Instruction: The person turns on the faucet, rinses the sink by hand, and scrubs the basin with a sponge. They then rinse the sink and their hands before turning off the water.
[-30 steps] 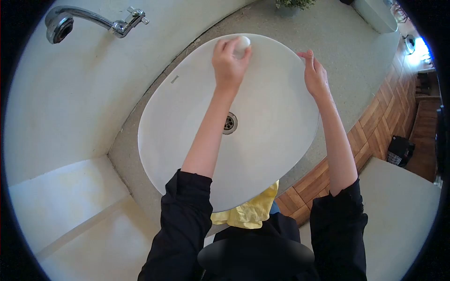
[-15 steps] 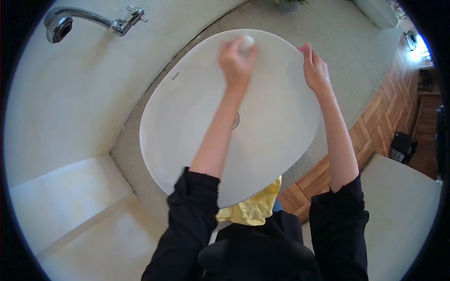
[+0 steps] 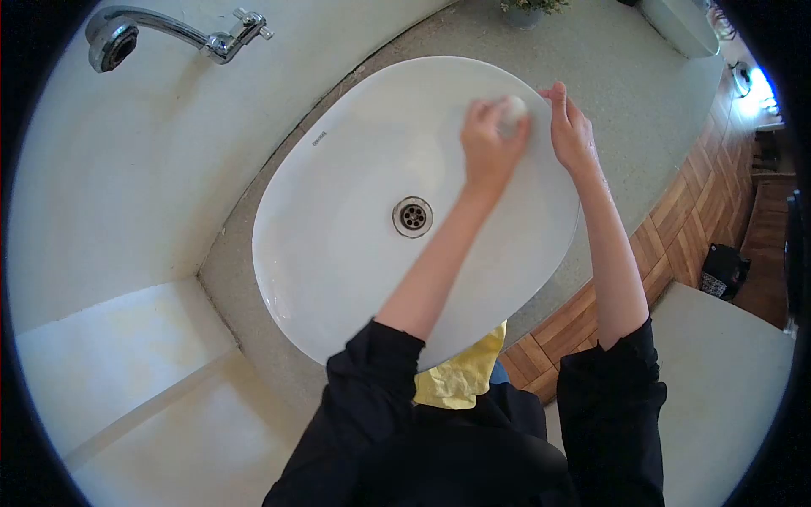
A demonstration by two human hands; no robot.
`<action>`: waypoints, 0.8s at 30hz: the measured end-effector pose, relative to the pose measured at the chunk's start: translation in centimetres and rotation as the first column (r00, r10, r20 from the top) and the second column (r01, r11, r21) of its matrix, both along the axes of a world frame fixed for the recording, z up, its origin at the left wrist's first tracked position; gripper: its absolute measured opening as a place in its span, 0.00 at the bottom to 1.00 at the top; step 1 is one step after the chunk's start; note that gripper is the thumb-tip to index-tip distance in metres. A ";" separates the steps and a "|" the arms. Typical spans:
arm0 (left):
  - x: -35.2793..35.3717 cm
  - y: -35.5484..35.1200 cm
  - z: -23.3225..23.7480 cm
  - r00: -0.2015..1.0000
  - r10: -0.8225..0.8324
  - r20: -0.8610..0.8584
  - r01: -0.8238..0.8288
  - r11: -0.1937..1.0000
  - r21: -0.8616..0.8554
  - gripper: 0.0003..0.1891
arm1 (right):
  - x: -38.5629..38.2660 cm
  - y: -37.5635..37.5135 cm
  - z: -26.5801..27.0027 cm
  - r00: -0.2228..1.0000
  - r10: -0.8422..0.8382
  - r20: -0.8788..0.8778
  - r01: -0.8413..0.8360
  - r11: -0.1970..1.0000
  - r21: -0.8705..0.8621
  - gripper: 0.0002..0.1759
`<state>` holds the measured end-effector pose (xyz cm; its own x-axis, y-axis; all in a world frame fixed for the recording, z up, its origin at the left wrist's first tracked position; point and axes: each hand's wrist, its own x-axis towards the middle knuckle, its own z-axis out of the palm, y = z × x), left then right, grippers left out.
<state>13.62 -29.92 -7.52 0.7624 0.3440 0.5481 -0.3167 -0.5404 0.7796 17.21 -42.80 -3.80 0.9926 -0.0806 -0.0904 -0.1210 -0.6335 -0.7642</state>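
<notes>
The glossy white, oval, ceramic-looking basin (image 3: 338, 253) seems heavy, rigid and slippery; the right hand (image 3: 573, 139), loosely open, lies at its two-o'clock rim. Inside, toward one o'clock, the left hand (image 3: 492, 154) curls around a blurred, rounded white object (image 3: 514, 108), probably light, best held by its sides.

White object (image 3: 512, 113) in the left hand (image 3: 494, 144), upper centre, blurred, its kind indeterminable; plant (image 3: 532, 7) cut off by the top edge
</notes>
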 end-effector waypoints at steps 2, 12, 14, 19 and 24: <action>0.0 0.7 -0.3 0.992 -0.100 0.075 0.092 0.990 0.105 0.13 | -0.1 -0.2 -0.2 1.000 -0.017 -0.010 0.017 0.999 0.035 0.44; 0.4 1.0 0.3 0.996 0.029 0.081 -0.030 1.000 0.007 0.13 | -0.4 0.4 0.6 1.000 -0.022 0.013 0.022 1.000 -0.002 0.43; 0.1 0.2 0.1 0.995 -0.040 0.092 0.038 0.999 0.020 0.14 | -0.1 0.0 0.3 0.999 -0.036 -0.008 0.037 0.998 0.045 0.43; 3.0 10.1 0.9 0.984 0.058 0.169 -0.112 0.939 0.326 0.15 | 0.0 0.1 -0.2 0.999 -0.052 -0.001 0.052 0.998 0.042 0.44; 1.2 3.2 0.3 0.992 0.086 0.091 -0.092 0.994 0.061 0.15 | -0.7 0.8 1.2 0.999 -0.035 -0.032 0.034 0.998 -0.046 0.44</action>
